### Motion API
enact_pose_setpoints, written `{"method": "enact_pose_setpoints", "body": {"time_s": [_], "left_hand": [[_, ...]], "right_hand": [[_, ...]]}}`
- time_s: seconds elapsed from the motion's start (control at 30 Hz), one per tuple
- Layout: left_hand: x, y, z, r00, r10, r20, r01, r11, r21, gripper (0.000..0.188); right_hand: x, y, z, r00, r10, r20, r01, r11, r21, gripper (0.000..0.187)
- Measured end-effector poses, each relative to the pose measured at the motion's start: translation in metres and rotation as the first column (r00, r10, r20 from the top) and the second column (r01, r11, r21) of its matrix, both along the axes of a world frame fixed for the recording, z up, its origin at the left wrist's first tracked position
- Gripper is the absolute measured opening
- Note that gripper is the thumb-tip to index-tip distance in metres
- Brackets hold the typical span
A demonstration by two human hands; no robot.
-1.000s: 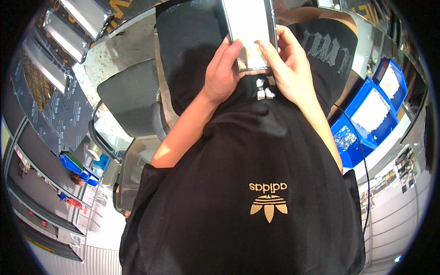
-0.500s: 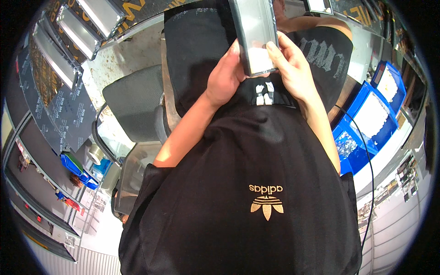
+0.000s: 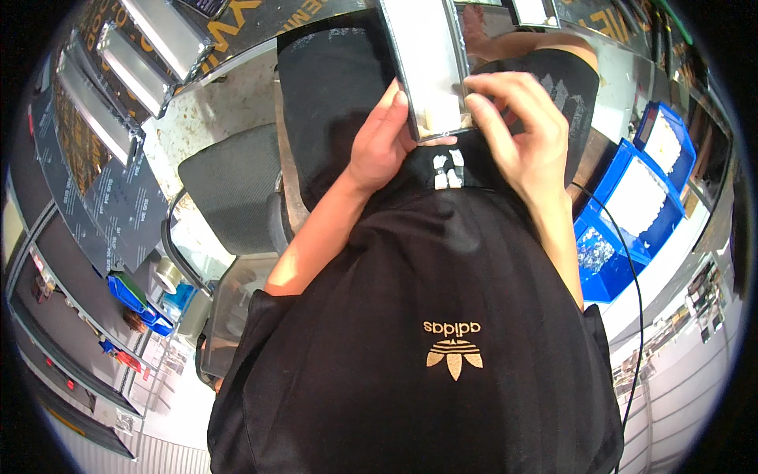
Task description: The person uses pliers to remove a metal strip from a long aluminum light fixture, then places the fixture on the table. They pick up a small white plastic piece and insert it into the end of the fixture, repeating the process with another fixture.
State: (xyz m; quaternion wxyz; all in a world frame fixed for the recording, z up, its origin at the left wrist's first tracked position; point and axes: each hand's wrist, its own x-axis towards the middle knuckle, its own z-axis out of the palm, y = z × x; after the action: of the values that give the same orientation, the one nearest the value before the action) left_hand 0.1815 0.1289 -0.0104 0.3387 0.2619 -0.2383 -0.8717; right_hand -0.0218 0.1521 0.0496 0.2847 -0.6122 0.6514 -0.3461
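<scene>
In front of my lap is a long rectangular panel (image 3: 430, 67) with a thin dark frame and a glossy, pale silvery face. Its far end runs out of the picture at the top. My left hand (image 3: 380, 146) holds it by the left edge, thumb at the side and fingers reaching underneath, partly hidden. My right hand (image 3: 527, 126) is bent at the right edge near the close end, its thumb and forefinger closing together on the frame there. Whether some small piece is between those fingertips I cannot make out.
Similar framed panels (image 3: 130, 67) lie on the table at the left, above dark printed sheeting (image 3: 103, 201). Blue bins (image 3: 632, 209) with small white parts stand at the right, a black cable (image 3: 634, 276) hanging past them. A black mesh chair (image 3: 229, 186) is at my left.
My right thumb has moved off the panel's face to its right edge, and the hand is now arched. The panel has shifted slightly left and tilted, its face now brighter.
</scene>
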Motion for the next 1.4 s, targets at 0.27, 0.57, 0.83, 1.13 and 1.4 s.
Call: {"method": "enact_pose_setpoints", "body": {"time_s": [0.27,0.57,0.83,1.13,1.4], "left_hand": [[-0.001,0.001,-0.001,0.995,-0.016,0.102,0.019,0.999,-0.031,0.054],[0.0,0.001,-0.002,0.99,-0.001,0.143,0.005,1.0,-0.022,0.054],[0.0,-0.001,-0.01,0.999,0.0,0.04,-0.002,0.999,0.042,0.053],[0.004,-0.003,-0.01,1.0,0.004,0.024,-0.005,0.999,0.043,0.051],[0.003,-0.001,-0.012,0.996,0.042,0.079,-0.047,0.996,0.072,0.05]], "right_hand": [[0.024,0.006,0.019,0.979,-0.012,-0.202,0.048,0.983,0.175,0.032],[0.025,0.001,0.017,0.997,0.019,-0.077,-0.006,0.987,0.163,0.029],[0.009,-0.007,0.015,0.997,0.022,0.069,-0.036,0.98,0.195,0.018],[-0.004,-0.007,0.02,0.983,0.18,0.025,-0.182,0.967,0.18,0.032],[-0.008,-0.011,0.012,0.95,0.31,-0.027,-0.303,0.942,0.148,0.047]]}}
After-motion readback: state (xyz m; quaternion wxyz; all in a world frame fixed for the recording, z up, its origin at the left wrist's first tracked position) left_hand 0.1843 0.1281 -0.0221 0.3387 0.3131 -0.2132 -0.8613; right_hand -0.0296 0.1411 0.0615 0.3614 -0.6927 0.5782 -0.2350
